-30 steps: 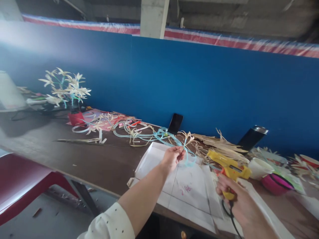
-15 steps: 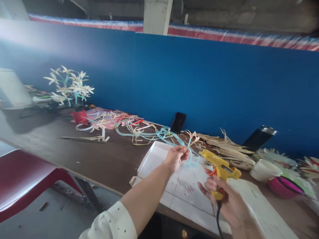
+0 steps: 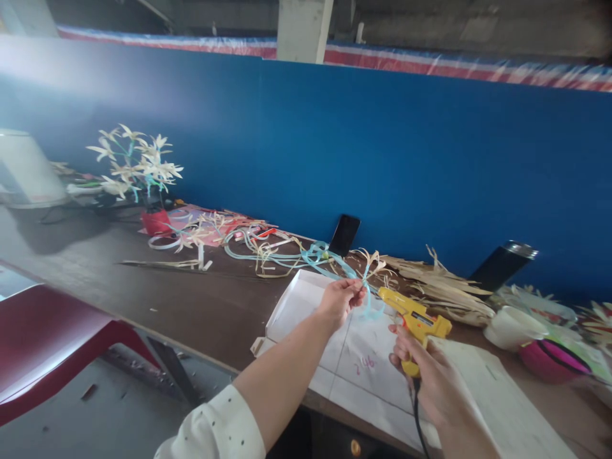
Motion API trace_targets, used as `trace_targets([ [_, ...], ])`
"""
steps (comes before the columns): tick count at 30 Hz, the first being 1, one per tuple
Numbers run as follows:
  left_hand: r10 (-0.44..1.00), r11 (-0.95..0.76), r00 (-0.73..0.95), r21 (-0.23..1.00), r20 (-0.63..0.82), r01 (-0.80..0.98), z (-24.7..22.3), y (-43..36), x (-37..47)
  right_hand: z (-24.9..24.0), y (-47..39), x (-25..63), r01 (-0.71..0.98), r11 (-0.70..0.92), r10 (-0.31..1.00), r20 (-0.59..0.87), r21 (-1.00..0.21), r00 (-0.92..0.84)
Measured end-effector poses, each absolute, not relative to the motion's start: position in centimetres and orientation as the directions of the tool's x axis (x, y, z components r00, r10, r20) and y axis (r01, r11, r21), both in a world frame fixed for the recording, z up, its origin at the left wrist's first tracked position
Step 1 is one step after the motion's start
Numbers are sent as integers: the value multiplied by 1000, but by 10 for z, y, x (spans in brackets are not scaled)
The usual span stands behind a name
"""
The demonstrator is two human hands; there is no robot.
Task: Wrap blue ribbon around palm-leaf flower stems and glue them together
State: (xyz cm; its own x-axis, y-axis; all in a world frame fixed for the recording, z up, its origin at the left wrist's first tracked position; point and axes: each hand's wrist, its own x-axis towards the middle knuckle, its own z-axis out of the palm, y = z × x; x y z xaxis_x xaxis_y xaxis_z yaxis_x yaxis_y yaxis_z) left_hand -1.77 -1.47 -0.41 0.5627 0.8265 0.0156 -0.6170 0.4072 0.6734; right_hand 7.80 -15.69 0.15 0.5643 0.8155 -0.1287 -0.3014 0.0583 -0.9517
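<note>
Above the white box lid (image 3: 306, 296), my left hand (image 3: 340, 302) pinches a small flower of pale strips (image 3: 371, 262) with light-blue ribbon at its stem. A loop of that ribbon hangs below my fingers. My right hand (image 3: 421, 363) is wrapped around the grip of a yellow glue gun (image 3: 415, 319), whose black cord runs down past my wrist. The gun's nozzle points left, a short distance from the flower's stem. Whether it touches the ribbon cannot be made out.
Behind the lid lie a black phone (image 3: 344, 235), dry husks (image 3: 440, 284) and a black flask (image 3: 504, 266). At right are a white cup (image 3: 514, 328) and pink pouch (image 3: 552, 358). A flower arrangement in a red pot (image 3: 156, 222) stands left, near a red chair (image 3: 57, 344).
The glue gun in my right hand has moved slightly left, its nozzle now closer to the flower stem. My left hand still holds the flower.
</note>
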Motion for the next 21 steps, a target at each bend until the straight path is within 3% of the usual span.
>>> trace_targets([
  [21, 827, 404, 562, 676, 19, -617, -2, -16, -19, -5, -150, 84, -144, 91, 829, -5, -985, 559],
])
